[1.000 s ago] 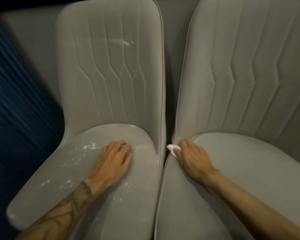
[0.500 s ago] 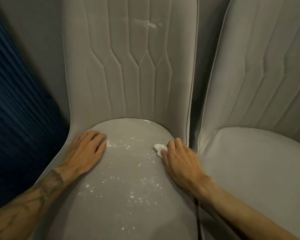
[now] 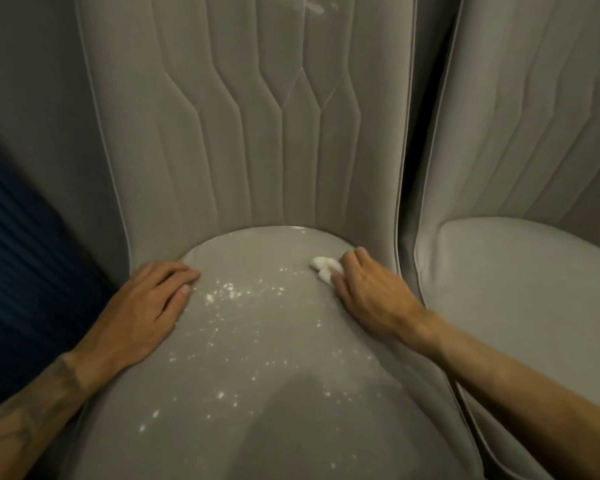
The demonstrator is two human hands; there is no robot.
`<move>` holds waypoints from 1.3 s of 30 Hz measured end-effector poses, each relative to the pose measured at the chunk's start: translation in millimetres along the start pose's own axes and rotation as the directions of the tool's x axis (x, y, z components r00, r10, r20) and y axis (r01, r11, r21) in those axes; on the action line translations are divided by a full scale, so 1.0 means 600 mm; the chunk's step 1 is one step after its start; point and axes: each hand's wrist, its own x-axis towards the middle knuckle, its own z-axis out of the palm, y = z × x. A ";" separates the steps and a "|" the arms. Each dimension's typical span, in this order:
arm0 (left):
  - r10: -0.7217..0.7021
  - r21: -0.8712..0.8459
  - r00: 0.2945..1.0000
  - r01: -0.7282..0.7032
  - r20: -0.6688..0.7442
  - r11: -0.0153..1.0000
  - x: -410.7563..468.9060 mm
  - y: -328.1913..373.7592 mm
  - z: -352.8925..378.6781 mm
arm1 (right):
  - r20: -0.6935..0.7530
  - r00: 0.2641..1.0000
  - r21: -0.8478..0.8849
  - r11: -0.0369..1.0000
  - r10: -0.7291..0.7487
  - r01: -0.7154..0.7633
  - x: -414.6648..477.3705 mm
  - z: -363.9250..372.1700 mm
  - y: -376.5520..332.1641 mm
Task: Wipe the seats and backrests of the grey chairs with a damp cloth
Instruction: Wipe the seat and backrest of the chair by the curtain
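The left hand (image 3: 142,303) lies open and flat, palm down, on the left edge of the seat, with its fingers pointing toward the backrest. The right hand (image 3: 368,289) is closed on a small white cloth (image 3: 324,266) and presses it onto the right rear part of the same seat; the cloth sticks out in front of the fingertips.

The near grey chair (image 3: 257,393) fills the middle of the view. Its tall backrest (image 3: 243,133) has stitched vertical lines, and a faint white smear is at the top of it. The second grey chair (image 3: 520,299) stands just beside it on the right, with only a narrow dark gap between them. At the far left is a dark blue ribbed surface (image 3: 25,271). On the seat of the near chair, between the two hands and toward the camera, many white specks (image 3: 229,292) are scattered.
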 end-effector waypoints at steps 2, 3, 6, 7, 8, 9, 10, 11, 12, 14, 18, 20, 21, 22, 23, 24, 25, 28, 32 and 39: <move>0.014 -0.018 0.999 -0.014 -0.041 1.000 -0.001 -0.006 0.005 | 0.000 0.985 -0.043 0.984 0.171 -0.170 0.018 -0.007 0.009; 0.022 -0.023 0.998 -0.023 -0.054 0.999 0.000 -0.009 0.006 | -0.022 0.968 -0.073 0.966 0.249 -0.250 0.025 -0.007 0.002; 0.022 -0.054 0.997 -0.025 -0.069 0.998 0.000 -0.016 0.010 | -0.069 0.956 -0.056 0.956 0.286 -0.290 0.018 0.009 -0.050; 0.015 -0.064 0.997 -0.020 -0.075 0.998 -0.001 -0.017 0.010 | -0.062 0.974 -0.025 0.975 0.219 -0.221 0.003 0.017 -0.076; 0.013 -0.071 0.997 -0.019 -0.078 0.997 -0.001 -0.017 0.011 | -0.043 0.989 0.002 0.990 0.143 -0.144 -0.015 0.021 -0.096; 0.020 -0.071 0.997 -0.025 -0.075 0.997 0.000 -0.018 0.012 | -0.023 0.995 0.021 0.995 0.096 -0.096 -0.029 0.020 -0.104; 0.025 -0.069 0.997 -0.030 -0.069 0.997 0.000 -0.018 0.014 | -0.011 0.996 0.027 0.996 0.088 -0.088 -0.034 0.016 -0.099; 0.024 -0.069 0.998 -0.029 -0.065 0.997 -0.001 -0.020 0.015 | -0.005 0.993 0.006 0.993 0.115 -0.115 -0.028 0.008 -0.089; 0.017 -0.074 0.998 -0.022 -0.063 0.997 -0.001 -0.022 0.016 | -0.002 0.985 -0.028 0.984 0.173 -0.173 -0.016 0.002 -0.077; 0.003 -0.097 0.998 -0.010 -0.067 0.995 -0.002 -0.024 0.017 | -0.038 0.934 -0.112 0.927 0.355 -0.357 0.017 -0.004 -0.054; 0.007 -0.097 0.998 -0.013 -0.069 0.995 -0.003 -0.024 0.019 | -0.060 0.943 -0.053 0.942 0.329 -0.332 0.044 0.026 -0.110; -0.006 -0.108 0.997 -0.002 -0.081 0.994 -0.003 -0.023 0.019 | -0.022 0.987 -0.008 0.987 0.160 -0.160 0.020 0.034 -0.129; -0.021 -0.125 0.996 0.010 -0.084 0.992 -0.002 -0.022 0.018 | -0.007 0.992 0.001 0.992 0.123 -0.123 0.013 0.028 -0.118; -0.037 -0.139 0.996 0.025 -0.083 0.990 -0.002 -0.023 0.019 | -0.007 0.991 -0.016 0.991 0.131 -0.131 0.015 0.020 -0.096; -0.047 -0.143 0.996 0.035 -0.082 0.989 -0.003 -0.023 0.020 | -0.012 0.982 -0.044 0.981 0.189 -0.190 0.023 0.011 -0.073; -0.056 -0.145 0.995 0.043 -0.084 0.988 -0.004 -0.023 0.021 | -0.034 0.960 -0.071 0.958 0.277 -0.279 0.037 0.006 -0.051; -0.062 -0.150 0.994 0.048 -0.092 0.988 -0.006 -0.023 0.021 | -0.060 0.930 -0.096 0.925 0.362 -0.366 0.050 0.004 -0.039; -0.086 -0.181 0.991 0.066 -0.106 0.981 -0.007 -0.019 0.020 | -0.106 0.922 -0.048 0.924 0.373 -0.379 0.080 0.027 -0.082; -0.077 -0.175 0.990 0.055 -0.119 0.983 -0.007 -0.017 0.020 | -0.046 0.997 -0.024 0.997 0.067 -0.068 0.064 0.051 -0.129; -0.085 -0.184 0.987 0.060 -0.134 0.981 -0.005 -0.017 0.019 | -0.120 0.928 -0.059 0.930 0.354 -0.362 0.088 0.037 -0.093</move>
